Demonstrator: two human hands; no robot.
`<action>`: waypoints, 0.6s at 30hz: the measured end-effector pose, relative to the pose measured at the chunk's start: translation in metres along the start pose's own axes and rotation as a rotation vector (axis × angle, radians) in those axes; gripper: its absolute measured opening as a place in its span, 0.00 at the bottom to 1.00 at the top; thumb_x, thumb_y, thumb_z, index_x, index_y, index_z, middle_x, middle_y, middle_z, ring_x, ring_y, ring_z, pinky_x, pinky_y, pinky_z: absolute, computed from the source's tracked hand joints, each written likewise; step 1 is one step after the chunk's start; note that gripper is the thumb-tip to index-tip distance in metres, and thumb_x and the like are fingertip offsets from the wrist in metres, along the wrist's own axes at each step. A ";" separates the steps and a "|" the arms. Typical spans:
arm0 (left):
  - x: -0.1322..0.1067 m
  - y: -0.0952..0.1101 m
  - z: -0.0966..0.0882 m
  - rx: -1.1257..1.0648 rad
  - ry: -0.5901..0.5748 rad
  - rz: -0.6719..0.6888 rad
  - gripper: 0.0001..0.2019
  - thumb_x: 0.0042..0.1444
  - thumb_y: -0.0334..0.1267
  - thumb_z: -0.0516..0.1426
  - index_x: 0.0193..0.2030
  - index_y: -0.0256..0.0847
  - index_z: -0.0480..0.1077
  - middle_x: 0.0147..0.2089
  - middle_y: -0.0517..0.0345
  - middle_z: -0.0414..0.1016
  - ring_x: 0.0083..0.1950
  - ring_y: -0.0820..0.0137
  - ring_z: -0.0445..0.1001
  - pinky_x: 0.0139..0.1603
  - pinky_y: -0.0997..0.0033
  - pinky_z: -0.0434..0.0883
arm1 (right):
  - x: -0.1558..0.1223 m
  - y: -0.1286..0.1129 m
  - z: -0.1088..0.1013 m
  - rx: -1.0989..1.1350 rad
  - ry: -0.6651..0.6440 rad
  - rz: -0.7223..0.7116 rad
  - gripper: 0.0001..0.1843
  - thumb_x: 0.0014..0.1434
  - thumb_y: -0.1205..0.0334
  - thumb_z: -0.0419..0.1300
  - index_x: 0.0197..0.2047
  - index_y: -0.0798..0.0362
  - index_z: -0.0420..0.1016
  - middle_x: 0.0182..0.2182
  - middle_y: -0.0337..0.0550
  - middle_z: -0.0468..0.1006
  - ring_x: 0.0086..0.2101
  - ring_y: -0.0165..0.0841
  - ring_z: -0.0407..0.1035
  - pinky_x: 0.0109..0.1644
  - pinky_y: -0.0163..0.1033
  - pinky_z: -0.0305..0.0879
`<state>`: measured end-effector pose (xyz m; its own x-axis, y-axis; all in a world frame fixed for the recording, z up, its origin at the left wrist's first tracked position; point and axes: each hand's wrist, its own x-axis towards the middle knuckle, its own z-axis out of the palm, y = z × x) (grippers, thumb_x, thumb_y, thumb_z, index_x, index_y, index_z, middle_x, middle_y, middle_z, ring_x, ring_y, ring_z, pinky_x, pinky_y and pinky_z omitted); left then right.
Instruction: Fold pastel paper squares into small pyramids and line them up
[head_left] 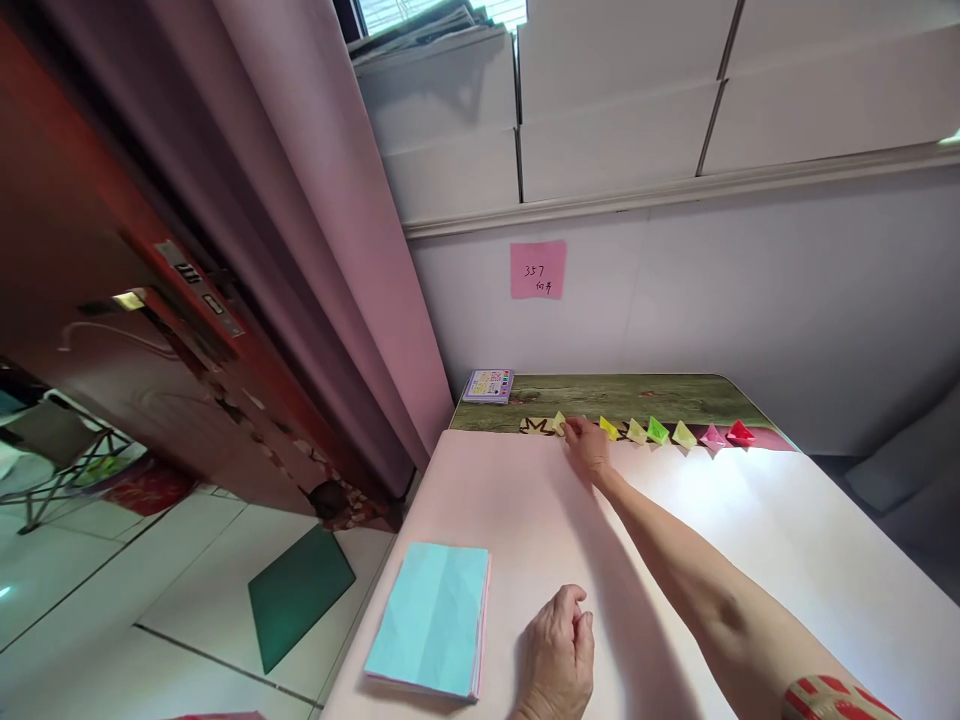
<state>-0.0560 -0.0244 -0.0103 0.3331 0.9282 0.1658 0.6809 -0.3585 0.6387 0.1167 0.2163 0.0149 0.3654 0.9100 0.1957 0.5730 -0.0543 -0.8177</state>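
My right hand [586, 445] reaches to the far edge of the white sheet, its fingertips pinched at a small pale yellow folded paper piece [559, 422]. To its right runs a row of similar pointed paper pieces: a yellow one [608, 429], a bright green one [658, 431], a pink one [712, 437] and a red one [741, 433], with pale ones among them. My left hand [556, 655] rests near the front of the table, fingers loosely curled and thumb apart, with nothing visible in it. Left of it lies a stack of square paper [429, 620], light blue on top.
A white sheet [510, 500] covers most of the table; its wood-patterned top [615, 395] shows at the back. A small purple-edged pad [488, 386] lies in the far left corner. Behind are a wall with a pink note [538, 270] and, leftward, a curtain [322, 200] and door [67, 230].
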 end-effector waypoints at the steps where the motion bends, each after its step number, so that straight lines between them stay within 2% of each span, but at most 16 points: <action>1: 0.000 0.000 0.000 0.002 -0.004 -0.005 0.10 0.62 0.31 0.46 0.48 0.45 0.63 0.34 0.58 0.75 0.36 0.67 0.75 0.35 0.70 0.66 | -0.011 0.000 -0.006 0.039 -0.001 -0.002 0.18 0.61 0.51 0.54 0.41 0.54 0.79 0.31 0.47 0.83 0.31 0.37 0.76 0.36 0.37 0.68; 4: 0.000 0.003 -0.002 0.015 -0.016 -0.019 0.10 0.62 0.31 0.47 0.48 0.46 0.63 0.34 0.59 0.75 0.36 0.67 0.75 0.35 0.70 0.66 | -0.055 0.011 -0.037 0.149 0.004 0.008 0.26 0.62 0.43 0.49 0.42 0.55 0.78 0.31 0.47 0.82 0.29 0.35 0.76 0.34 0.36 0.71; 6: 0.001 0.005 -0.003 0.032 -0.023 -0.022 0.10 0.62 0.31 0.47 0.47 0.46 0.63 0.34 0.59 0.74 0.36 0.67 0.75 0.35 0.70 0.66 | -0.091 0.024 -0.064 0.329 0.027 0.090 0.27 0.57 0.39 0.56 0.39 0.56 0.78 0.29 0.47 0.82 0.27 0.36 0.76 0.32 0.37 0.72; 10: 0.002 0.008 -0.003 0.077 -0.020 -0.004 0.10 0.62 0.31 0.47 0.46 0.46 0.64 0.35 0.59 0.74 0.37 0.67 0.74 0.36 0.69 0.66 | -0.158 0.050 -0.109 0.348 0.055 0.300 0.26 0.52 0.38 0.61 0.37 0.55 0.79 0.28 0.47 0.82 0.26 0.37 0.76 0.29 0.36 0.71; 14: 0.004 0.009 -0.001 0.118 0.001 0.037 0.09 0.61 0.30 0.48 0.45 0.45 0.64 0.37 0.58 0.75 0.38 0.67 0.74 0.36 0.69 0.67 | -0.200 0.061 -0.122 0.304 0.082 0.360 0.26 0.53 0.38 0.60 0.36 0.54 0.79 0.27 0.45 0.81 0.22 0.34 0.72 0.26 0.34 0.68; 18: 0.001 0.016 -0.001 0.170 0.014 0.074 0.10 0.59 0.28 0.50 0.45 0.43 0.64 0.36 0.58 0.73 0.37 0.68 0.74 0.37 0.70 0.69 | -0.215 0.067 -0.117 0.298 0.108 0.317 0.26 0.52 0.38 0.59 0.37 0.54 0.79 0.27 0.43 0.81 0.24 0.34 0.74 0.30 0.35 0.69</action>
<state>-0.0452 -0.0289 0.0014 0.3780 0.8995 0.2190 0.7559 -0.4365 0.4879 0.1627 -0.0317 -0.0187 0.5723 0.8187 -0.0475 0.1900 -0.1887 -0.9635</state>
